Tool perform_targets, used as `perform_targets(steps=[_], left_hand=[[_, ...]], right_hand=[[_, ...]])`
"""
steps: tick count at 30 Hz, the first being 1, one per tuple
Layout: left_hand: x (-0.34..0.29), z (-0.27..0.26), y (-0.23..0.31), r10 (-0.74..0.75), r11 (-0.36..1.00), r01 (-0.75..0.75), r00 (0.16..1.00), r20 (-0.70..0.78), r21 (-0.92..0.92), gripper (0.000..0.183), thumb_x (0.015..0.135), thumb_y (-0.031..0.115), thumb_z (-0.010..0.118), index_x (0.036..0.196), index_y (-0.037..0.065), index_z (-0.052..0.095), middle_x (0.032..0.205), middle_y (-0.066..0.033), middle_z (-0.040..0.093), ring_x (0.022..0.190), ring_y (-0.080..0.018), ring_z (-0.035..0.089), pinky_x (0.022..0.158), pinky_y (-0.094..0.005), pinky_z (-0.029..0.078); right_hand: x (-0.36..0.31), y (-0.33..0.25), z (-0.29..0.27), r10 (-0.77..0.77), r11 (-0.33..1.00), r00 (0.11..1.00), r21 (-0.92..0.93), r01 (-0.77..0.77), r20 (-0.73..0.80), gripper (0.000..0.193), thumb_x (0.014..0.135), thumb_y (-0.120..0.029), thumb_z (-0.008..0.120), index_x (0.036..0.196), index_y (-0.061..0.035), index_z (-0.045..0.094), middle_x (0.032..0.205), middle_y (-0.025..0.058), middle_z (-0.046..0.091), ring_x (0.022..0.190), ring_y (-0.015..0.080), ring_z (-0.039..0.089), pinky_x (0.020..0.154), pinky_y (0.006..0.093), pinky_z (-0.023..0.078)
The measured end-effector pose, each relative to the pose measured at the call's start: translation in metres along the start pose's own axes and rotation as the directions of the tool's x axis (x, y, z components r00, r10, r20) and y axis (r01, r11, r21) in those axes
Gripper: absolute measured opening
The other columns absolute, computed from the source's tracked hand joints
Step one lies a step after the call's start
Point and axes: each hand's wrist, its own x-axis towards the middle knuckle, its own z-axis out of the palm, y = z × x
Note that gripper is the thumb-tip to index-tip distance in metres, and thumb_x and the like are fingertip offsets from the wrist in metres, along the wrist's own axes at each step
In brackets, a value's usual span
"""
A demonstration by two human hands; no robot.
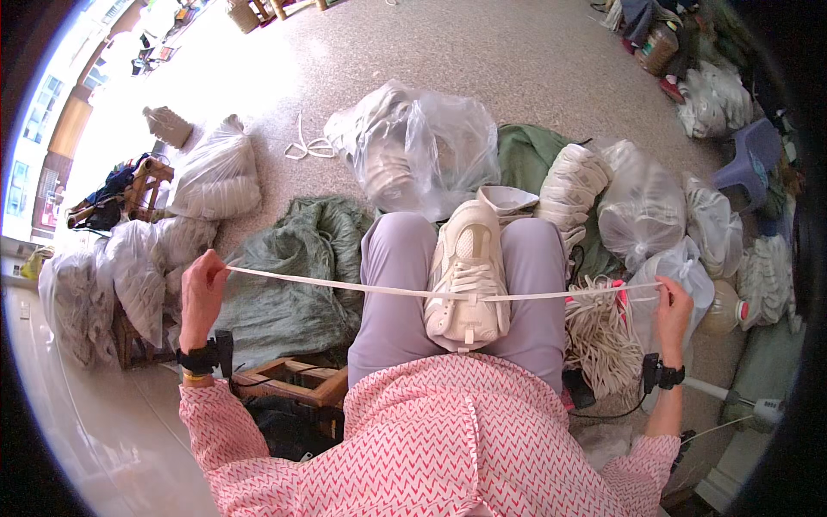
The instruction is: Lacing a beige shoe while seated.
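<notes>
A flat off-white shoelace (345,283) stretches in a long line between my two hands. My left hand (203,283) pinches one end, out to the left. Far to the right, my right hand (674,303) pinches the lace close to its other end. Between my thighs rests a cream sneaker (469,228), its toe pointing away from me. The lace crosses the sneaker near its tongue; whether it runs through the eyelets there I cannot tell. More lacing lies criss-crossed further toward the toe. Beside my right leg hangs a thick bundle of loose shoelaces (607,340).
Clear plastic bags (452,142) of shoe parts lie ahead, with others at left (220,177) and right (642,207). A stack of cream shoe uppers (573,185) stands near my right knee. Green cloth (297,258) and a wooden stool (293,379) are at my left.
</notes>
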Motion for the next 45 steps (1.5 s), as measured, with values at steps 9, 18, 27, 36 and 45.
perform_targets(steps=[9,18,27,36,45], left_hand=[[-0.009,-0.016,-0.047,-0.111,0.994,0.112,0.993,-0.045,0.02,0.013,0.086,0.001,0.07,0.087,-0.002,0.058,0.069,-0.0149,0.055,0.062,-0.0231,0.054,0.06,-0.0366,0.045],[-0.021,-0.028,-0.057,-0.188,0.981,0.191,0.977,-0.1,0.023,0.011,0.086,0.0,0.069,0.09,-0.002,0.058,0.069,-0.0142,0.057,0.062,-0.0232,0.055,0.061,-0.0368,0.046],[-0.005,-0.021,-0.073,-0.052,0.997,0.058,0.993,-0.11,0.051,0.01,0.084,-0.006,0.068,0.089,-0.001,0.06,0.077,-0.0118,0.06,0.072,-0.0219,0.06,0.066,-0.0353,0.049],[0.101,-0.044,0.009,0.161,0.965,-0.202,0.96,-0.229,-0.165,0.003,0.092,-0.002,0.062,0.092,0.001,0.063,0.076,-0.0017,0.059,0.072,-0.0086,0.051,0.064,-0.0264,0.044],[-0.012,0.072,0.112,0.074,0.929,0.179,0.766,0.638,-0.323,0.009,0.085,0.001,0.071,0.086,0.001,0.063,0.071,-0.004,0.058,0.068,-0.0102,0.051,0.062,-0.0309,0.047]], right_hand=[[0.02,0.099,-0.007,0.217,0.969,0.976,0.115,-0.218,0.028,0.027,0.103,-0.004,0.058,0.123,-0.0027,0.075,0.092,0.0095,0.074,0.067,0.0133,0.065,0.057,0.0281,0.051],[0.027,0.186,0.019,0.214,0.943,0.975,0.276,-0.189,-0.065,0.03,0.103,0.003,0.054,0.127,-0.0008,0.071,0.094,0.0083,0.071,0.071,0.0136,0.068,0.065,0.0274,0.059],[0.022,0.115,0.032,0.145,0.981,0.962,0.097,-0.171,0.232,0.021,0.099,-0.012,0.061,0.085,0.0018,0.07,0.067,0.0042,0.064,0.059,0.0123,0.062,0.052,0.0306,0.051],[0.08,-0.1,-0.002,-0.064,0.77,0.86,0.574,-0.28,0.506,0.022,0.104,-0.017,0.062,0.098,0.0014,0.073,0.08,0.0043,0.071,0.066,0.011,0.067,0.059,0.0265,0.054],[-0.022,-0.181,0.034,-0.188,0.658,0.683,0.607,-0.446,0.705,0.021,0.103,-0.007,0.062,0.114,0.0083,0.07,0.092,0.0084,0.074,0.074,0.0152,0.072,0.065,0.0301,0.059]])
